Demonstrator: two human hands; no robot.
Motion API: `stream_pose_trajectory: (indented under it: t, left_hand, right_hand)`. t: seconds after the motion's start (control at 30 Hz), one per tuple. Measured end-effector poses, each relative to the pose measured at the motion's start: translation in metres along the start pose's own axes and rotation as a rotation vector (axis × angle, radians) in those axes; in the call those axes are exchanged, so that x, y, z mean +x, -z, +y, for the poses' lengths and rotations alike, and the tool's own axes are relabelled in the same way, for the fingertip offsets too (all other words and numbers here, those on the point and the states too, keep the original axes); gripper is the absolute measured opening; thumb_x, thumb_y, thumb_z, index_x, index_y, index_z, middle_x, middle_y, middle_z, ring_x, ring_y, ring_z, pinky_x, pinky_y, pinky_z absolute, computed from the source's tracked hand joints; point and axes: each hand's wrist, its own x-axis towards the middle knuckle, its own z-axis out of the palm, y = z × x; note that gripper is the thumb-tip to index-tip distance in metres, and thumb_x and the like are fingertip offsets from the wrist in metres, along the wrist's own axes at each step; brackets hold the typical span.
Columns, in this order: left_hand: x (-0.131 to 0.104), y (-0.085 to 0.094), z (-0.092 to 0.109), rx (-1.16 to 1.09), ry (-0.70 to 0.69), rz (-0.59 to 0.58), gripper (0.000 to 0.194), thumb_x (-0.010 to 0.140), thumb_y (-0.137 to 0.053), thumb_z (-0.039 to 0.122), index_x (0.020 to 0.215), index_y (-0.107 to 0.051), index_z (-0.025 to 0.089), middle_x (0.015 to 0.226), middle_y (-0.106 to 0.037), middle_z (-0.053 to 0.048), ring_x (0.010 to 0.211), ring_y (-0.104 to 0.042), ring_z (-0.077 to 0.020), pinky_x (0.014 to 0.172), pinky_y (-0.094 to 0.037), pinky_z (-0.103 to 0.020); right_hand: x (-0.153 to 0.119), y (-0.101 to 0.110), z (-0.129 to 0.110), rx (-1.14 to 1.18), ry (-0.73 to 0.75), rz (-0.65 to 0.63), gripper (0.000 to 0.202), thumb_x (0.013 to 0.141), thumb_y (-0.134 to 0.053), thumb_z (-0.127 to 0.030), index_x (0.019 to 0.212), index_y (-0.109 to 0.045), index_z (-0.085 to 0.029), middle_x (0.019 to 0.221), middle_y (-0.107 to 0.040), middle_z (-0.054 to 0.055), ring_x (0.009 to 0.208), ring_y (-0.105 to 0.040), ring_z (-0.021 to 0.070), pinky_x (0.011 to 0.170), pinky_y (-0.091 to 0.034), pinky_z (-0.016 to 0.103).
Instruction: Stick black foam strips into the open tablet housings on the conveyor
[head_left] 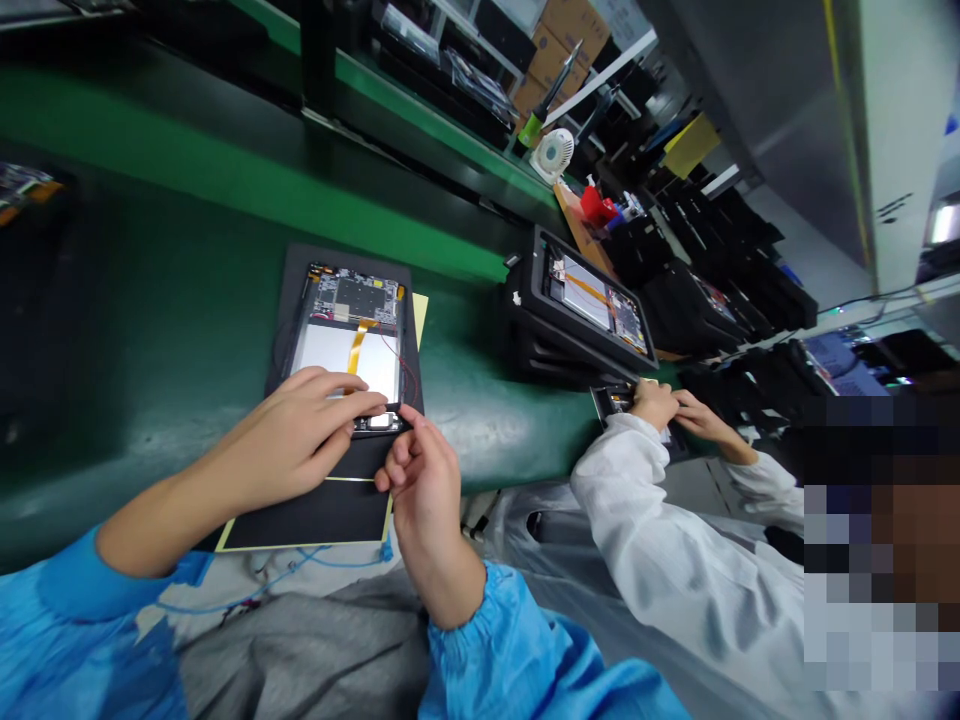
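Note:
An opened tablet [358, 300] lies on a black foam pad [283, 310], its circuit board at the far end and a silver battery below it, crossed by an orange ribbon. A thin red wire curves along its right side. My left hand [292, 440] reaches over the near end, fingers extended on the battery's lower edge. My right hand [427, 480] touches the near right corner with its index fingertip, the other fingers curled; whether it pinches anything is too small to tell. Under both hands is a black sheet with a yellow edge [307, 518].
On the green bench [480, 430], stacked black trays hold another opened tablet [596, 295] at the right. Further right, a co-worker's hands [656, 405] handle a device. A small white fan [553, 154] stands behind. Dark parts lie far left.

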Motion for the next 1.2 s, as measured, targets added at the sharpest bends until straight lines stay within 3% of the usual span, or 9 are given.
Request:
stream_pose_trajectory:
  t: [0.13, 0.37, 0.57, 0.67, 0.8, 0.97, 1.1, 1.2]
  left_hand:
    - [0.006, 0.004, -0.002, 0.042, 0.002, -0.048, 0.039, 0.093, -0.041, 0.024, 0.12, -0.069, 0.023, 0.113, -0.067, -0.011, 0.106, -0.06, -0.0299, 0.1, -0.047, -0.047]
    - [0.018, 0.018, -0.001, 0.234, -0.201, -0.127, 0.044, 0.094, -0.031, 0.018, 0.106, -0.074, 0.022, 0.093, -0.068, -0.011, 0.096, -0.063, -0.0268, 0.1, -0.05, -0.05]
    - [0.017, 0.025, -0.009, 0.218, -0.221, -0.167, 0.054, 0.101, -0.02, 0.02, 0.116, -0.071, 0.009, 0.107, -0.069, -0.002, 0.105, -0.064, -0.0206, 0.096, -0.049, -0.055]
    - [0.012, 0.026, -0.014, 0.161, -0.214, -0.16, 0.055, 0.105, -0.019, 0.024, 0.124, -0.066, 0.005, 0.119, -0.067, 0.0, 0.112, -0.061, -0.0221, 0.092, -0.049, -0.052]
    - [0.008, 0.024, -0.018, 0.091, -0.18, -0.109, 0.051, 0.107, -0.022, 0.027, 0.127, -0.066, 0.01, 0.127, -0.066, 0.002, 0.119, -0.06, -0.0236, 0.096, -0.05, -0.051]
    - [0.018, 0.018, -0.017, 0.146, -0.228, -0.005, 0.056, 0.105, -0.026, 0.039, 0.106, -0.078, 0.02, 0.103, -0.074, -0.001, 0.099, -0.069, -0.0161, 0.089, -0.057, -0.041]
    - [0.024, 0.022, -0.015, 0.295, -0.372, -0.04, 0.062, 0.105, -0.018, 0.031, 0.104, -0.079, 0.017, 0.093, -0.073, -0.006, 0.095, -0.071, -0.0167, 0.089, -0.057, -0.042]
    - [0.021, 0.024, -0.014, 0.274, -0.384, -0.004, 0.06, 0.106, -0.021, 0.031, 0.106, -0.078, 0.015, 0.097, -0.074, -0.007, 0.097, -0.071, -0.0181, 0.089, -0.058, -0.043]
  right_hand:
    - [0.002, 0.0, 0.001, -0.004, 0.006, -0.014, 0.034, 0.078, -0.072, -0.036, 0.105, -0.065, -0.017, 0.055, -0.049, -0.01, 0.041, -0.037, 0.0057, 0.04, -0.041, 0.019]
    - [0.008, 0.007, -0.003, -0.148, 0.062, -0.065, 0.037, 0.075, -0.076, -0.04, 0.102, -0.069, -0.015, 0.051, -0.049, -0.011, 0.039, -0.037, 0.0053, 0.038, -0.047, 0.019]
    - [0.011, 0.015, -0.002, -0.191, 0.085, -0.086, 0.037, 0.074, -0.075, -0.041, 0.099, -0.071, -0.015, 0.048, -0.051, -0.01, 0.038, -0.039, 0.0053, 0.037, -0.049, 0.019]
    - [0.014, 0.016, -0.001, -0.185, 0.096, -0.093, 0.037, 0.074, -0.076, -0.042, 0.098, -0.07, -0.015, 0.048, -0.052, -0.01, 0.038, -0.04, 0.0052, 0.038, -0.05, 0.019]
    - [0.016, 0.017, 0.0, -0.194, 0.097, -0.103, 0.04, 0.075, -0.076, -0.044, 0.101, -0.069, -0.015, 0.05, -0.053, -0.01, 0.038, -0.041, 0.005, 0.039, -0.052, 0.019]
    - [0.017, 0.018, 0.0, -0.204, 0.083, -0.119, 0.042, 0.075, -0.076, -0.044, 0.103, -0.068, -0.015, 0.05, -0.054, -0.011, 0.038, -0.041, 0.0048, 0.04, -0.053, 0.019]
    - [0.017, 0.019, 0.001, -0.205, 0.096, -0.136, 0.04, 0.076, -0.075, -0.044, 0.104, -0.068, -0.015, 0.051, -0.053, -0.011, 0.038, -0.041, 0.0048, 0.04, -0.052, 0.019]
    - [0.017, 0.021, 0.002, -0.201, 0.105, -0.147, 0.039, 0.077, -0.075, -0.044, 0.103, -0.068, -0.016, 0.05, -0.052, -0.011, 0.038, -0.041, 0.0048, 0.04, -0.052, 0.019]
